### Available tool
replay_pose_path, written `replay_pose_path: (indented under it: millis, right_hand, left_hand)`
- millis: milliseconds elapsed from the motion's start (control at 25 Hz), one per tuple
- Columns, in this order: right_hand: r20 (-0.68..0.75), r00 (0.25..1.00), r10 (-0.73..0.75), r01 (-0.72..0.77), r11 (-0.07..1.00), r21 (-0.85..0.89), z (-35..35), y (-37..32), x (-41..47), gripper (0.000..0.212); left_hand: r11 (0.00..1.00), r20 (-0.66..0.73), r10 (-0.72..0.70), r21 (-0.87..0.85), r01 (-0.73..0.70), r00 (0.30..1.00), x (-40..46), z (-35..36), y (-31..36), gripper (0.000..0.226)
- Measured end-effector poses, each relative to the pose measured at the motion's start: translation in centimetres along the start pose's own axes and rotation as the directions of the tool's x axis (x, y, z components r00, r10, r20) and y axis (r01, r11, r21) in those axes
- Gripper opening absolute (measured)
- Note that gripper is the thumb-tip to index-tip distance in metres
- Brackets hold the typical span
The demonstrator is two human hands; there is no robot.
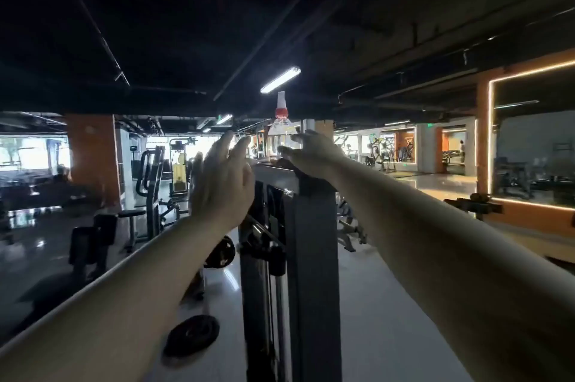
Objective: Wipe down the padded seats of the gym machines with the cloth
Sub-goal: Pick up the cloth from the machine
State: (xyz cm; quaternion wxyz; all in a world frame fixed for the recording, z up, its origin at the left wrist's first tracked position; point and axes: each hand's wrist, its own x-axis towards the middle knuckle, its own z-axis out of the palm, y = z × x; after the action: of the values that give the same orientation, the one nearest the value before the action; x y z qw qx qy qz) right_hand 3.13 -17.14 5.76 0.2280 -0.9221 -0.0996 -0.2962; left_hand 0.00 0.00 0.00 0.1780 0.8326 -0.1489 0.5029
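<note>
Both forearms stretch out from the near edge, bare, reaching up and away toward the top of a tall grey machine frame that rises through the middle of the scene. Big gym hall all around, dark ceiling overhead, a lit tube lamp running across it, orange pillars on the far left and far right, glossy floor below. Weight machines stand at the left, and a black weight plate lies on the floor near the frame's foot.

Left hand now: raised just left of the frame's top, palm facing away, fingers straight and spread apart, holding nothing, a bit blurred. Right hand sits at the top edge of the frame, fingers loosely extended, tips close to the base of a clear spray bottle with a red collar and white nozzle; whether they touch it I cannot tell. That bottle stands upright on top of the frame, between the two hands.

As for the cloth, I can't make one out in either hand, and the padded seats sit low at the left, well apart from both hands.
</note>
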Motion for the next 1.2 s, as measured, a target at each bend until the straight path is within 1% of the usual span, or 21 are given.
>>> replay_pose_path:
  millis: [40, 120, 200, 280, 400, 480, 560, 640, 680, 720, 760, 800, 840, 880, 920, 960, 1000, 1040, 1080, 1160, 1200]
  right_hand:
    - [0.080, 0.995, 0.063, -0.059, 0.997, -0.056, 0.5, -0.2, 1.1, 0.072]
    - [0.180, 0.964, 0.198, -0.169, 0.972, -0.163, 1.7, -0.7, 2.5, 0.082]
    - [0.192, 0.932, 0.308, -0.263, 0.938, -0.227, 2.6, -0.8, 3.5, 0.083]
    - [0.132, 0.927, 0.351, -0.293, 0.897, -0.331, 3.7, -0.8, 3.6, 0.075]
    - [0.082, 0.928, 0.364, -0.301, 0.861, -0.409, 4.0, -0.7, 4.5, 0.056]
    - [0.012, 0.939, 0.344, -0.298, 0.829, -0.473, 5.0, -1.2, 4.6, 0.044]
    - [-0.114, 0.961, 0.251, -0.272, 0.794, -0.543, 6.4, -1.4, 4.1, 0.029]
    - [-0.220, 0.968, 0.120, -0.224, 0.808, -0.545, 7.1, -2.3, 2.7, 0.017]
    - [-0.260, 0.964, 0.050, -0.181, 0.840, -0.511, 7.3, -3.1, 1.8, 0.014]
    - [-0.301, 0.954, 0.006, -0.141, 0.893, -0.428, 7.4, -4.3, 0.6, 0.012]
    - [-0.331, 0.943, 0.010, -0.109, 0.954, -0.281, 7.9, -5.6, -0.7, 0.013]
    - [-0.329, 0.942, 0.060, -0.082, 0.995, -0.052, 9.1, -6.5, -1.8, 0.015]
    - [-0.271, 0.954, 0.131, -0.064, 0.968, 0.243, 10.7, -7.5, -2.9, 0.017]
    - [-0.148, 0.967, 0.207, -0.092, 0.827, 0.555, 12.9, -8.3, -3.9, 0.020]
    - [0.025, 0.963, 0.267, -0.187, 0.600, 0.778, 15.4, -9.2, -5.1, 0.021]
    - [0.198, 0.937, 0.287, -0.304, 0.398, 0.866, 18.4, -10.1, -6.5, 0.022]
    - [0.313, 0.907, 0.281, -0.392, 0.294, 0.872, 21.2, -10.8, -7.9, 0.020]
    - [0.373, 0.887, 0.271, -0.444, 0.287, 0.849, 23.9, -11.9, -9.1, 0.018]
    - [0.420, 0.871, 0.255, -0.485, 0.307, 0.819, 26.6, -13.5, -10.6, 0.016]
    - [0.459, 0.868, 0.189, -0.494, 0.407, 0.768, 31.1, -17.5, -13.4, 0.022]
    - [0.454, 0.883, 0.117, -0.449, 0.487, 0.749, 32.8, -19.8, -14.9, 0.023]
  left_hand:
    - [1.000, 0.009, -0.014, 0.011, 0.013, 1.000, 0.2, -0.2, -1.3, 0.048]
    - [0.999, 0.015, -0.006, 0.040, 0.005, 1.000, 0.6, 0.0, -3.9, 0.047]
    - [1.000, 0.043, 0.016, 0.024, -0.017, 0.999, 1.0, 0.3, -6.0, 0.046]
    - [0.999, 0.056, 0.039, -0.001, -0.039, 0.998, 0.9, 1.2, -7.6, 0.045]
    - [0.998, 0.076, 0.057, -0.018, -0.056, 0.995, 0.7, 2.3, -9.6, 0.045]
    - [0.998, 0.088, 0.060, -0.039, -0.056, 0.994, 0.5, 3.1, -10.5, 0.045]
    - [0.997, 0.102, 0.066, -0.038, -0.062, 0.993, 0.1, 3.5, -10.8, 0.045]
    - [0.998, 0.093, 0.059, -0.041, -0.056, 0.994, -0.2, 3.2, -11.2, 0.044]
    - [0.998, 0.083, 0.048, -0.042, -0.044, 0.995, -0.5, 2.8, -11.5, 0.044]
    - [0.999, 0.087, 0.029, -0.037, -0.025, 0.996, -1.2, 2.3, -12.0, 0.044]
    - [1.000, 0.101, 0.000, -0.020, 0.002, 0.995, -2.2, 1.6, -12.8, 0.044]
    - [0.999, 0.121, -0.036, 0.004, 0.035, 0.992, -3.4, 0.9, -13.8, 0.045]
    - [0.996, 0.145, -0.080, 0.036, 0.076, 0.986, -4.9, 0.1, -15.0, 0.045]
    - [0.990, 0.164, -0.131, 0.078, 0.120, 0.978, -6.6, -0.9, -16.2, 0.046]
    - [0.979, 0.179, -0.179, 0.132, 0.157, 0.967, -8.4, -2.1, -17.5, 0.046]
    - [0.963, 0.191, -0.226, 0.192, 0.190, 0.955, -10.3, -3.5, -18.9, 0.047]
    - [0.945, 0.200, -0.264, 0.249, 0.212, 0.944, -11.9, -4.9, -20.1, 0.047]
    - [0.922, 0.208, -0.302, 0.311, 0.230, 0.930, -13.3, -6.3, -21.4, 0.047]
    - [0.892, 0.205, -0.339, 0.381, 0.244, 0.918, -15.0, -8.2, -23.0, 0.046]
    - [0.831, 0.203, -0.387, 0.499, 0.244, 0.900, -18.2, -12.4, -26.3, 0.045]
    - [0.796, 0.198, -0.415, 0.551, 0.250, 0.888, -19.8, -14.6, -27.8, 0.045]
